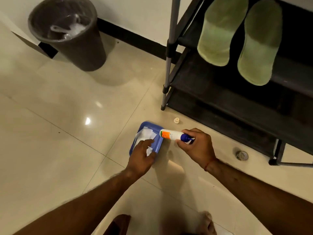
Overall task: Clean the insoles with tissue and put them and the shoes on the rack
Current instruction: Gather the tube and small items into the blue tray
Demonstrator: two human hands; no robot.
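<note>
Left hand (141,154): pinches the tissue (145,134) lying in the tray.
Right hand (197,146): curled round the nozzle end of the bottle (171,134), which is held level with its base over the tray rim.
Insoles (221,31): two, green, side by side on an upper shelf of the rack (211,99); no shoes seen on it.
Tray (158,145): blue, on the floor (67,133); holds crumpled white tissue sheets.
Bin (67,34): dark with a clear liner; pale plastic scraps inside, kind unclear.
Cap (176,119): small, white, loose on the floor between tray and rack; probably the bottle's.
Risk, spill: the uncapped bottle may squirt onto the palm or the tile if squeezed while level, leaving the glossy floor slick.
Risk, slide: the light tray may skid when tissue is pulled one-handed.
Risk, tear: thin tissue may rip if over-wetted.
Risk, cap: could be knocked under the rack.
</note>
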